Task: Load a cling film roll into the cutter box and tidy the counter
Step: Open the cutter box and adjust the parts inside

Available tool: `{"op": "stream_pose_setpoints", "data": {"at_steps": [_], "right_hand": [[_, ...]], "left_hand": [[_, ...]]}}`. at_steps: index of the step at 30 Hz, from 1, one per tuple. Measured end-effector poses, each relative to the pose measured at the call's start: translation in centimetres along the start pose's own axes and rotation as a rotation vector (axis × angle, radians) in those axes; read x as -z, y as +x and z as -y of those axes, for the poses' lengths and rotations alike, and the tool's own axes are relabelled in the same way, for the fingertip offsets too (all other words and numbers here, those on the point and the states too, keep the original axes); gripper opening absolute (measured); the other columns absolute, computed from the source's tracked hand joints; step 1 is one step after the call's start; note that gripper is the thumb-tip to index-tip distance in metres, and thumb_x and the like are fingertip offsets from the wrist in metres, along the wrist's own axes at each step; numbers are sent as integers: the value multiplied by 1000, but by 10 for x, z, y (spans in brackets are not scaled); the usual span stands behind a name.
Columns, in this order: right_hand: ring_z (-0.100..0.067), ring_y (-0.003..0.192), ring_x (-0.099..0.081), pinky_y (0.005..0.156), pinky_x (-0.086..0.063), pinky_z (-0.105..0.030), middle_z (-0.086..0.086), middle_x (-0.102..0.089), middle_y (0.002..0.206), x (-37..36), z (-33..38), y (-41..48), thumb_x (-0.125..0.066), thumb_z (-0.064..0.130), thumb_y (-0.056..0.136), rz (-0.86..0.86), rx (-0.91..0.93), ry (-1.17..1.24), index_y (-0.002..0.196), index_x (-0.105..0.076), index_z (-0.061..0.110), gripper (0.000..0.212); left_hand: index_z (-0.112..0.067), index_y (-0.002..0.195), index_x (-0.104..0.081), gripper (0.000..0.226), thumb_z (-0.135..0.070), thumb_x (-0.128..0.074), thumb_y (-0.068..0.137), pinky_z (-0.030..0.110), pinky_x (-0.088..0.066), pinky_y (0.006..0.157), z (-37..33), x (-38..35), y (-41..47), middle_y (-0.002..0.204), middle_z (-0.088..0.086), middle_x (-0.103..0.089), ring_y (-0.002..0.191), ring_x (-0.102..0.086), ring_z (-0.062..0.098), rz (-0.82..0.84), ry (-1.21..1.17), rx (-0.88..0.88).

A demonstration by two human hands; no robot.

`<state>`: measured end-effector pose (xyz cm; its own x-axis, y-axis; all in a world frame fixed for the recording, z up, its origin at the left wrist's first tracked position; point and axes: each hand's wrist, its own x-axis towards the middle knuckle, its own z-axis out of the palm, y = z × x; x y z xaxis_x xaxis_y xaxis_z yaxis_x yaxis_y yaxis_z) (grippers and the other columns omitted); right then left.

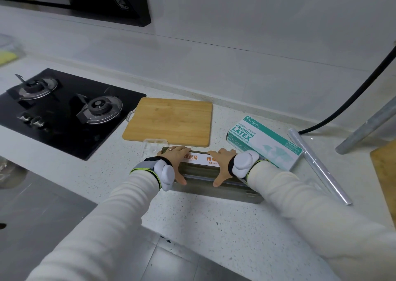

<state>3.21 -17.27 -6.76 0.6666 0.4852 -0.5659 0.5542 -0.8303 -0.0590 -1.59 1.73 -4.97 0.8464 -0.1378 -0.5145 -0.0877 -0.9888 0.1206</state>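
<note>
The cutter box [201, 169], a long translucent grey box with a white label in orange print, lies on the speckled counter in front of me. My left hand [176, 158] grips its left part, fingers over the far edge and thumb on the near side. My right hand [222, 162] grips the box's middle-right the same way. A cling film roll [317, 162] in clear wrap lies on the counter to the right, apart from both hands. A small clear plastic piece [153, 144] sits just left of the box's far end.
A bamboo cutting board [171, 121] lies behind the box. A latex glove box [265, 141] sits to the right, touching the cutter box. A black gas hob [64, 109] is at left, a sink [32, 216] at near left, a black hose [353, 96] and metal leg [368, 124] at right.
</note>
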Motion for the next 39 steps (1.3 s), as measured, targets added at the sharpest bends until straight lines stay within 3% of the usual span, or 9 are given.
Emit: {"op": "stream_pose_setpoints", "data": {"at_steps": [4, 8, 14, 18, 21, 28, 31, 35, 39], "right_hand": [[-35, 134, -33, 109, -35, -44, -14, -21, 147, 11, -3, -4, -72, 58, 69, 30, -2, 49, 150, -10, 27, 106], [-32, 140, -27, 112, -29, -42, -12, -22, 153, 28, -6, -10, -66, 54, 78, 74, 16, 84, 151, -10, 24, 97], [-23, 143, -26, 115, -22, -35, -3, -25, 156, 43, -12, -16, -55, 44, 90, 102, 52, 292, 148, -23, 19, 71], [-22, 140, -31, 114, -24, -34, -1, -31, 153, 50, -18, -18, -48, 56, 89, 51, 37, 316, 145, -31, 22, 67], [-26, 131, -42, 106, -35, -35, -6, -41, 145, 56, -22, -20, -58, 60, 81, -22, 21, 255, 142, -37, 21, 76], [-26, 114, -55, 92, -44, -32, -8, -57, 127, 72, -42, -16, -62, 38, 86, -234, -27, 325, 122, -52, 15, 45], [-27, 111, -56, 85, -42, -29, -9, -59, 123, 74, -49, -11, -59, 37, 88, -267, -41, 366, 118, -52, 13, 39], [-27, 110, -55, 90, -44, -31, -11, -59, 122, 79, -53, -1, -58, 37, 90, -269, -34, 345, 117, -54, 9, 39], [-26, 111, -56, 92, -45, -32, -10, -60, 122, 81, -57, 8, -56, 36, 91, -281, -57, 340, 118, -57, 10, 38]], "left_hand": [[-23, 147, -20, 103, -46, -80, 67, 43, -39, 107, 4, 1, -1, 147, 4, -23, 132, -37, 30, -12, -49, 12], [-25, 147, -19, 107, -47, -82, 63, 53, -22, 114, 0, 5, -2, 147, 3, -25, 138, -28, 30, -17, 63, 50], [-16, 134, -32, 73, -33, -72, 74, 45, -28, 112, -8, 18, 2, 134, 8, -48, 128, -37, 29, -61, 84, 91], [-16, 134, -44, 60, -35, -65, 81, 41, -30, 112, -12, 35, 3, 136, 8, -38, 127, -38, 27, -112, 162, 72], [-18, 132, -48, 48, -30, -58, 87, 40, -28, 113, -14, 48, 6, 135, 9, -40, 126, -41, 28, -150, 175, 71], [-12, 118, -47, 29, -16, -48, 88, 41, -35, 108, -10, 66, 25, 112, 12, -61, 111, -52, 31, -225, 45, 156], [-15, 119, -49, 33, -7, -44, 88, 44, -33, 110, -10, 65, 37, 117, 10, -55, 116, -48, 31, -266, 9, 191], [-17, 126, -52, 43, 1, -47, 87, 41, -21, 118, -12, 59, 51, 129, 8, -41, 119, -45, 30, -410, 86, 178], [-18, 132, -45, 53, 3, -51, 83, 45, -8, 121, -12, 59, 61, 132, 8, -39, 127, -38, 29, -427, 93, 178]]}}
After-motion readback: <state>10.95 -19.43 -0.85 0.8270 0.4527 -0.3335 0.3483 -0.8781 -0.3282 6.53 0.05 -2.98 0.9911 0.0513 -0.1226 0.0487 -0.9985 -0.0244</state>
